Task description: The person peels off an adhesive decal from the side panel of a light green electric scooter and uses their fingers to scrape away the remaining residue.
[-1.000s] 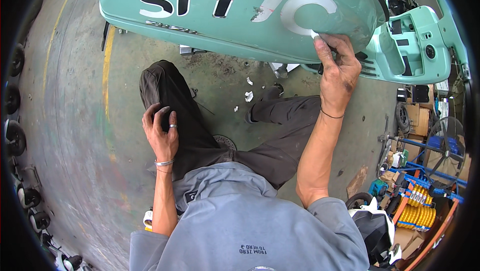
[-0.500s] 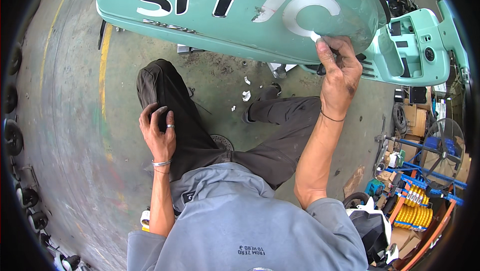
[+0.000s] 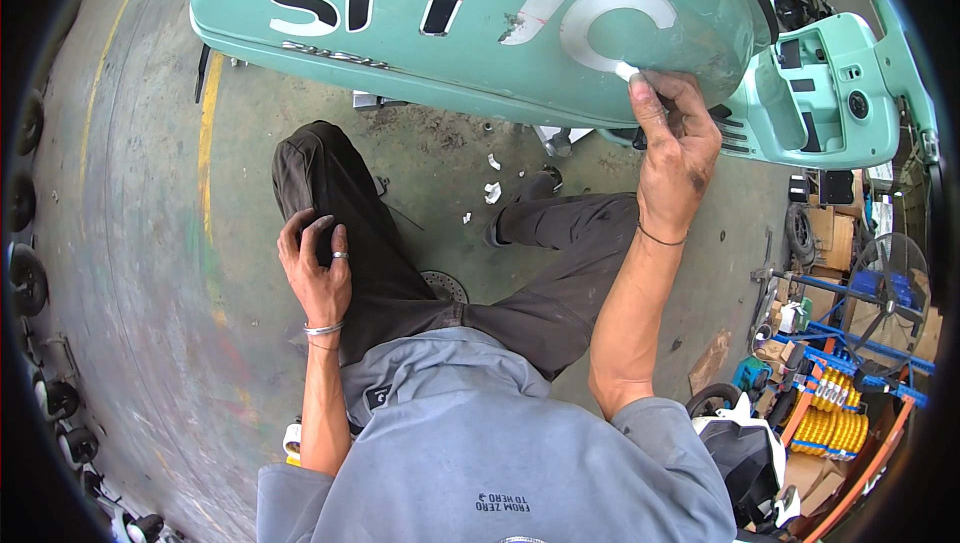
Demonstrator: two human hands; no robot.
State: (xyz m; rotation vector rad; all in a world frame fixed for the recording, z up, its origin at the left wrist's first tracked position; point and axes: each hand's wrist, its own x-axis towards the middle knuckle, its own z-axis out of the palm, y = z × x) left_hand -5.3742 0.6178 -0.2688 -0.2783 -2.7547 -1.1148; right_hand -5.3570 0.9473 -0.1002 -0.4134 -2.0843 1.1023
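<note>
Since the earlier frame, the whole view has shifted slightly while both hands keep their places. The left hand point(image 3: 318, 273), loosely curled with nothing visible in it, rests on the dark trouser leg point(image 3: 322, 168); above, 2 largely black letters point(image 3: 435, 18) remain on the green panel point(image 3: 470, 98); 3 white scraps point(image 3: 492, 193) lie on the floor point(image 3: 450, 158); rightward, the curved white decal point(image 3: 577, 31) appears mostly still attached, its lower end lifted and pinched by the right hand point(image 3: 677, 148); peeling seems far from complete.
</note>
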